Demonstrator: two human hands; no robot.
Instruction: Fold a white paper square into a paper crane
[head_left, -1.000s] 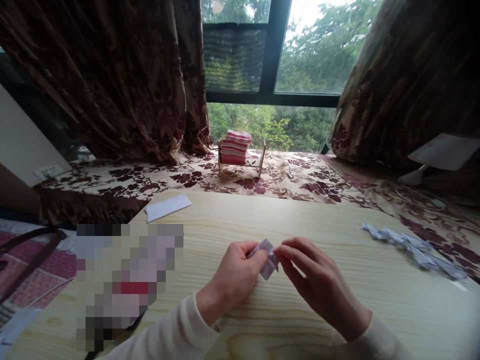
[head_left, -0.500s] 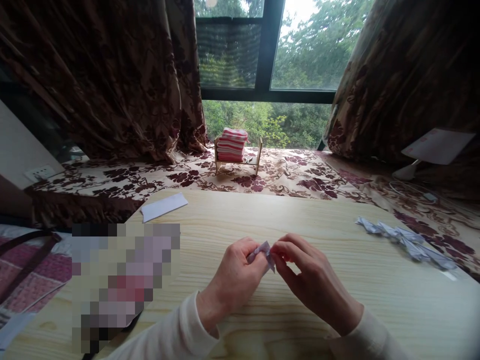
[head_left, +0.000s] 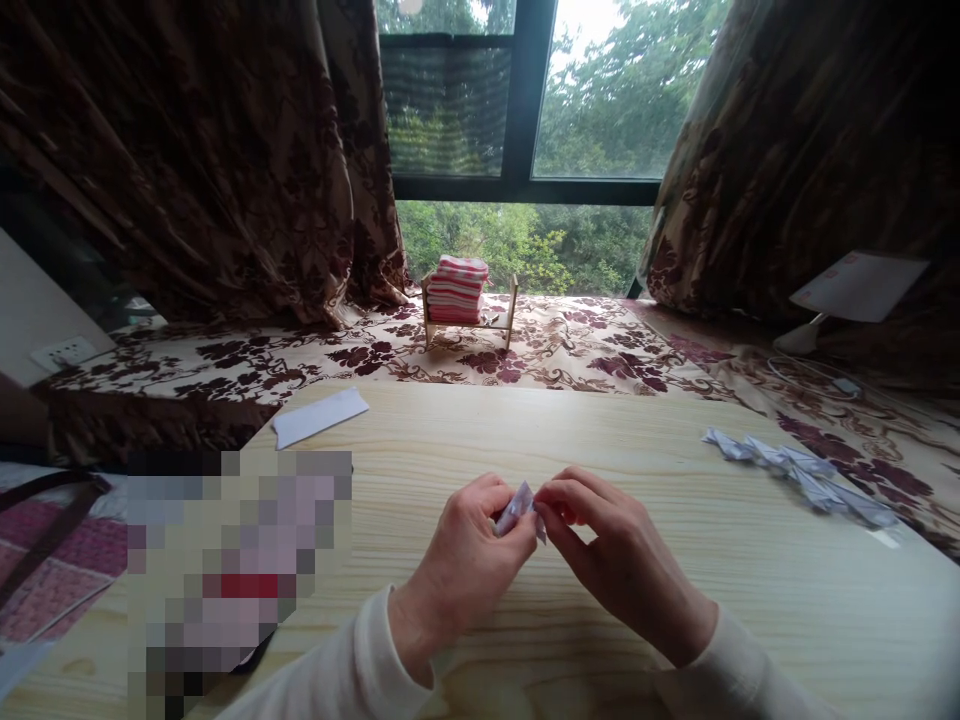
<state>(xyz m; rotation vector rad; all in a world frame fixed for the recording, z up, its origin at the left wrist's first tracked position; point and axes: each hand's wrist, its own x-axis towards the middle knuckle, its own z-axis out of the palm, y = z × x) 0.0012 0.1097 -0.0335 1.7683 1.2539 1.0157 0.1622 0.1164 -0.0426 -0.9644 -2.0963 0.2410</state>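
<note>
My left hand (head_left: pixel 461 560) is closed around a small piece of folded paper (head_left: pixel 515 508), pale whitish-lilac, with a pointed corner standing up between thumb and fingers. From the other side, my right hand (head_left: pixel 619 550) pinches the paper's right edge between thumb and index finger. Both hands are just above the wooden table (head_left: pixel 420 440), close together. The fingers hide part of the paper, so its full shape cannot be made out. At the right of the table lies a row of folded paper pieces (head_left: pixel 802 470), pointed and overlapping.
A flat white paper strip (head_left: pixel 321 418) lies at the table's far left corner. A blurred-out patch (head_left: pixel 240 580) covers something on the left. Beyond the table, a small rack (head_left: pixel 513 310) with striped cloths (head_left: pixel 456 290) and a lamp (head_left: pixel 859 285) stand on the floral-covered sill.
The folded paper's upright corner has shifted slightly left and shows a broader face. My right fingers have moved a little closer to my left thumb. The whole view has shifted slightly.
</note>
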